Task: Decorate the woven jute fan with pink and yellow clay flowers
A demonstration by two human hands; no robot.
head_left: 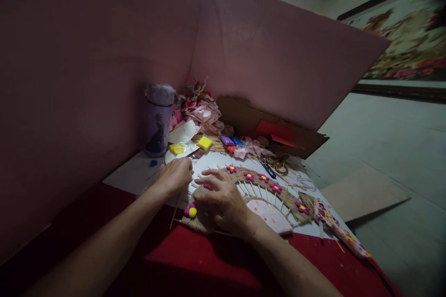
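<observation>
A fan-shaped craft piece of thin sticks and woven tan twine (289, 201) lies in front of me. Magenta flowers with yellow centres (275, 188) dot its twine band, and a pale dotted piece (266, 216) fills the inner arc. My right hand (225, 202) is over the fan's left part, its fingers apart and partly covering a flower. Whether the fingertips touch the twine is hard to see. My left hand (177, 174) is closed just beyond the fan's left end; anything inside its fingers is hidden. At that end sits a flower with a large yellow ball (190, 210).
A purple tumbler (160, 120) stands by the wall. Yellow clay (204, 143), a purple packet (227, 140) and a blue-handled tool (267, 167) lie behind the fan. A flower-patterned glue gun (339, 227) with a cord rests right, on the red cloth's edge.
</observation>
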